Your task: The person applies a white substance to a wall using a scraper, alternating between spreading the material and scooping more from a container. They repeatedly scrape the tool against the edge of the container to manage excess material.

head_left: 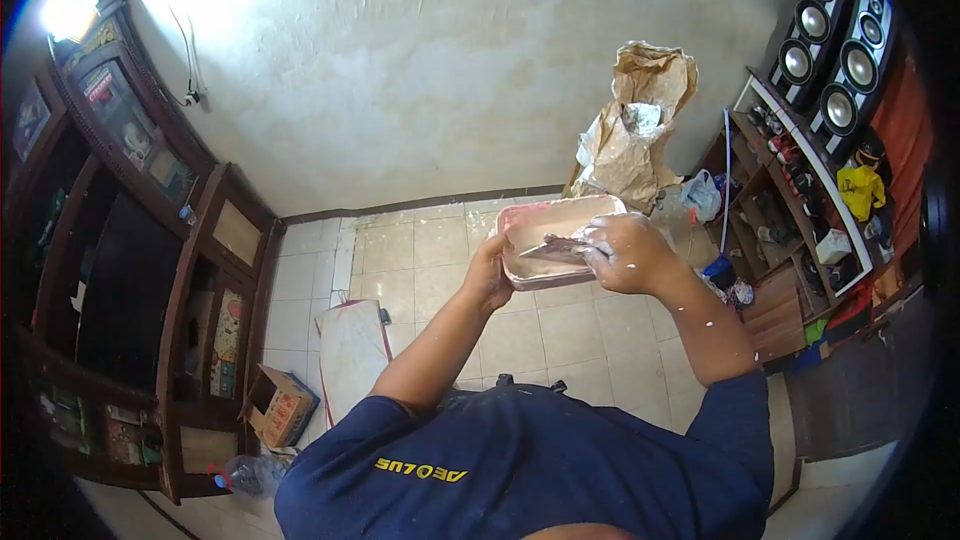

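Note:
My left hand (489, 273) grips the left end of a pinkish plastic tub (512, 275), its fingers wrapped round the wall. Whitish paste coats the inside of the tub. Over the right part of the tub, my right hand (628, 252) is closed on a paste-smeared scraper (556, 248), whose flat blade points left across the opening. White smears mark the fingers and knuckles of that hand. The scraper's handle is hidden in the grip.
Against the patchy wall (400, 90) stands an opened brown paper sack (630, 155). A dark wooden cabinet (200, 270) lines the left, with a cardboard box (283, 406) and a plastic bottle (252, 477) beside it. At right are a cluttered shelf (770, 200) and tall speakers (850, 65).

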`<state>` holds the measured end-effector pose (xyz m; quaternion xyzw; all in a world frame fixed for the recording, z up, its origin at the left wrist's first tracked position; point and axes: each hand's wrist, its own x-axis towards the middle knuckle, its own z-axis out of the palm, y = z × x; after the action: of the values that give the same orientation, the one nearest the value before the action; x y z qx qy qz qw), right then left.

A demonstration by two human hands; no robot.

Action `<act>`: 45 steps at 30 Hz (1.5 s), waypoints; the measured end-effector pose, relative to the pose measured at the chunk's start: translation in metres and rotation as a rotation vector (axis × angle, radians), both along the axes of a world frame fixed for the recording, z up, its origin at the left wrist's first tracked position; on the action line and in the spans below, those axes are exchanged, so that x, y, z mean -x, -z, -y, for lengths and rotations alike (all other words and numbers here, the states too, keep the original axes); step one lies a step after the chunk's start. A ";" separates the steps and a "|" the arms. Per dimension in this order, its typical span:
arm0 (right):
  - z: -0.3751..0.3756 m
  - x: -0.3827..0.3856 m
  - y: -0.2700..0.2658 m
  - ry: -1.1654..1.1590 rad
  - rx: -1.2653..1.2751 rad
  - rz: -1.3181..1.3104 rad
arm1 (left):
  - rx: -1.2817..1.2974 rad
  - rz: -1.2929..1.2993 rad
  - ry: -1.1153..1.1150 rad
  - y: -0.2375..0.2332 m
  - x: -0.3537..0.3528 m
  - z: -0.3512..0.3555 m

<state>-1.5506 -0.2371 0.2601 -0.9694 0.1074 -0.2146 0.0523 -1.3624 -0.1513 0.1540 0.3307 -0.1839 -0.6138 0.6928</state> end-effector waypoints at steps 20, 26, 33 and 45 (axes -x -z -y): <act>-0.010 -0.025 0.025 -0.020 -0.196 0.076 | -0.013 -0.025 -0.075 0.024 -0.006 -0.039; -0.004 -0.051 0.038 0.160 -0.061 0.010 | 0.063 -0.026 -0.108 0.028 -0.029 -0.049; 0.000 -0.099 0.079 0.113 -0.166 -0.049 | 0.092 0.028 -0.188 0.047 -0.080 -0.044; 0.022 -0.257 0.141 0.278 -0.407 -0.283 | -0.094 -0.010 -0.233 0.095 -0.217 -0.035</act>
<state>-1.2939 -0.2588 0.1191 -0.9353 0.2865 -0.0563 0.2002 -1.1457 -0.1168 0.0590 0.3787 -0.1118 -0.5388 0.7442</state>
